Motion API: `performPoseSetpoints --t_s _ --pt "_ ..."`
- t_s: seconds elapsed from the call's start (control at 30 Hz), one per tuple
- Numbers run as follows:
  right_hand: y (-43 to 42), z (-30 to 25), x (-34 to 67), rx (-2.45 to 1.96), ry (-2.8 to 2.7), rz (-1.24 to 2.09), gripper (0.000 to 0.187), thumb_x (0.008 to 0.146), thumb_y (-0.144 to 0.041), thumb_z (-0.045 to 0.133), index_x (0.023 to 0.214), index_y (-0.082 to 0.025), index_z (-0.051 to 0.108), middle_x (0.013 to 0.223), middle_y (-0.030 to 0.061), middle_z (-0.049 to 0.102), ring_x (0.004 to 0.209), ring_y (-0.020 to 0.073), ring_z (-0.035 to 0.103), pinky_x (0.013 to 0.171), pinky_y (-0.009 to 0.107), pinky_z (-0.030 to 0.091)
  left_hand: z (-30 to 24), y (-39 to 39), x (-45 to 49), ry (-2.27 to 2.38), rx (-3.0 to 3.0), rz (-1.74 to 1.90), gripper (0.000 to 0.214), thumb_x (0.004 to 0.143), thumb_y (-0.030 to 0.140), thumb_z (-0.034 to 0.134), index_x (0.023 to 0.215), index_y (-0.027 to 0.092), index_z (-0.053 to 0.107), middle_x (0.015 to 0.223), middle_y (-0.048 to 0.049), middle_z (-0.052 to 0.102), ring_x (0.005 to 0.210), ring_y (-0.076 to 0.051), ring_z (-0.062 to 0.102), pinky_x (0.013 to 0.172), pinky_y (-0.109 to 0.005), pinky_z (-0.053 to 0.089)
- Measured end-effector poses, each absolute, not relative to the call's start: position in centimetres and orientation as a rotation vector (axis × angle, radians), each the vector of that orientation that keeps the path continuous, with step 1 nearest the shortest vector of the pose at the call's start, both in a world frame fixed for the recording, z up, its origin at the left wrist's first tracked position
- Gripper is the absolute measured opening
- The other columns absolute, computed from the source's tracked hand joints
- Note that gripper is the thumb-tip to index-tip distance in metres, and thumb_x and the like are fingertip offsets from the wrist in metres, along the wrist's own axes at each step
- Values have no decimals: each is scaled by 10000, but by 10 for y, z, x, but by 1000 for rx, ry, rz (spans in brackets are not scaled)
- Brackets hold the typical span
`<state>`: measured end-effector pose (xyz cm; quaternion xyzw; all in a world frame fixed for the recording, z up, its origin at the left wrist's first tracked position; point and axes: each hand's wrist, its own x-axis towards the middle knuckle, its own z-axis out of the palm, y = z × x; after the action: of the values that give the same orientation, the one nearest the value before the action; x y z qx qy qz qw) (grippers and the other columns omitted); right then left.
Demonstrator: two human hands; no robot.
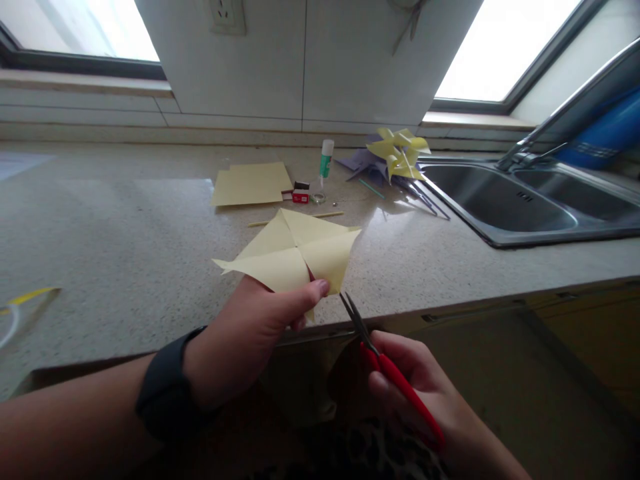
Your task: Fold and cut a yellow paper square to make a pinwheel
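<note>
My left hand (270,307), with a dark band on the wrist, grips a pale yellow paper square (295,243) from below, thumb on top near its front corner. Slits run from the corners toward the paper's middle, and the cut edges curl a little. In my right hand (415,373) are scissors (400,383) with red handles. Their blades are slightly parted, and the tips lie close by the paper's right front corner. Whether the tips touch the paper I cannot tell.
On the counter (125,233) behind the paper lie a thin stick (327,215), yellow sheets (253,183), a small red box (301,193), a tape ring (318,198) and a glue stick (327,159). Paper pinwheels (400,153) rest beside the steel sink (493,193).
</note>
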<state>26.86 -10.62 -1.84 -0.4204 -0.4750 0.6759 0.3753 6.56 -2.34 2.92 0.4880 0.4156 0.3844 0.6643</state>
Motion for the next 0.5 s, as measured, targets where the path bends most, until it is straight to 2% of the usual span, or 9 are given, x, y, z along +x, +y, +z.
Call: performPoseSetpoints --t_s 0.17,0.37,0.5 --pt "-104 -26 269 -1122 -1238 1713 336 849 -487 738 838 -180 601 704 -27 446 576 82 340 476 208 254 26 -20 65 934 1106 853 235 875 314 717 1059 186 646 841 19 549 610 -81 391 495 -185 351" --pt "-103 -30 270 -1166 -1232 1695 381 818 -528 757 782 -179 607 670 -26 456 565 88 344 465 213 252 23 -18 65 932 1104 867 216 873 310 728 1034 189 649 839 21 544 610 -79 399 495 -186 357" --pt "-102 -32 271 -1162 -1258 1691 339 847 -502 736 858 -174 649 681 -18 475 544 84 354 439 209 243 23 -18 65 944 1096 847 213 867 322 733 997 180 642 849 16 560 616 -80 414 505 -192 365"
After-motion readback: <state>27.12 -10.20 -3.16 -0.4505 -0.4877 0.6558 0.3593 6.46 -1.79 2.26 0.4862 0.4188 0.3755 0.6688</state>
